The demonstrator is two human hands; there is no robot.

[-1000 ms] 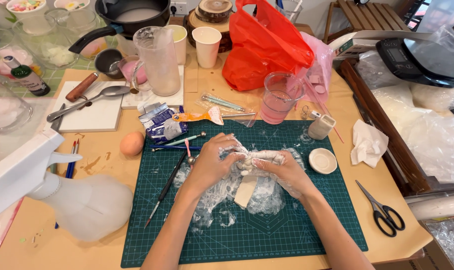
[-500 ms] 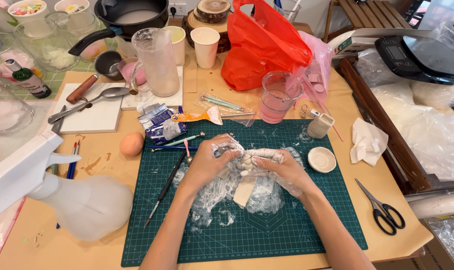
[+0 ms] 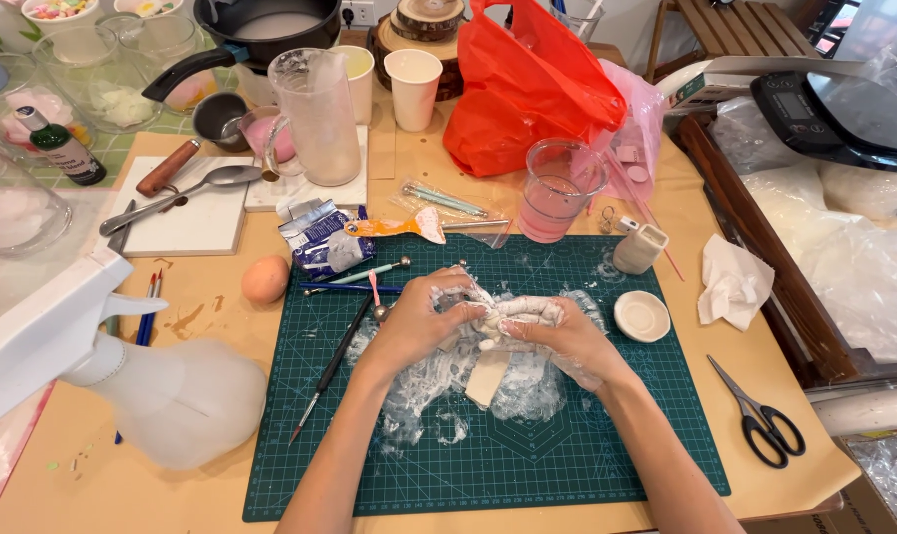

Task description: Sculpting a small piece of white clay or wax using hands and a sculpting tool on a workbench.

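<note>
Both my hands work over a green cutting mat [image 3: 567,465]. My left hand [image 3: 416,321] and my right hand [image 3: 557,336] are both closed on a lump of white clay [image 3: 513,314] wrapped in crumpled clear plastic film [image 3: 439,386]. A pale flat slab of clay [image 3: 488,378] lies on the film just below my hands. The film spreads over the mat beneath my wrists, smeared white.
A white spray bottle [image 3: 142,386] stands front left, an egg-shaped piece [image 3: 265,280] and thin tools [image 3: 332,366] by the mat's left side. A pink cup [image 3: 552,193], small white dish [image 3: 642,315], tissue [image 3: 733,282], scissors [image 3: 760,420] and red bag [image 3: 528,89] sit to the right and behind.
My hands have shifted slightly on the wrapped clay, squeezing and turning it in place. Nothing else on the table has moved.
</note>
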